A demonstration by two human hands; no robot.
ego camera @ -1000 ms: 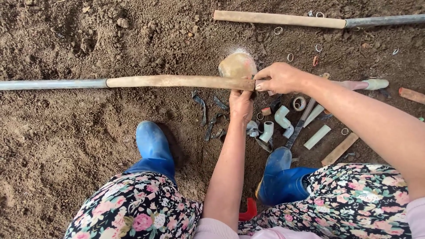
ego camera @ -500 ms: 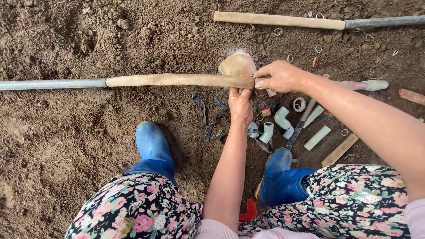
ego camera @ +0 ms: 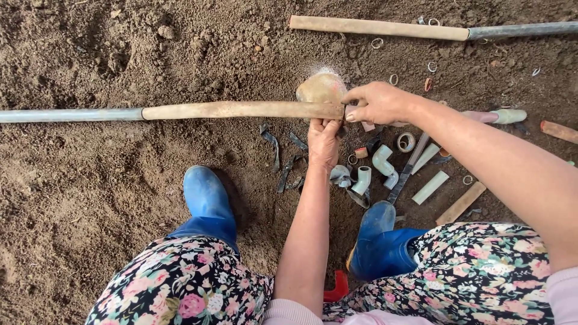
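At hose [ego camera: 241,110] end, both grips pinch it: left hand [ego camera: 323,142], right hand [ego camera: 378,103]; joint hidden behind fingers.

A single head-worn camera looks steeply down, close over the person's own fingers [ego camera: 355,99], with soil [ego camera: 90,198] on all sides of them.

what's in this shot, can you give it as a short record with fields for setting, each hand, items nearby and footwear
setting: bare brown soil, seen from above
left hand: grips the end of the tan hose from below
right hand: pinches the same hose end from above, beside a rounded tan stone
hose: runs left onto a grey pipe
items nearby: white pipe elbows, short pipe offcuts, small rings, dark strips
second hose on pipe: lies at top
footwear: blue rubber boots
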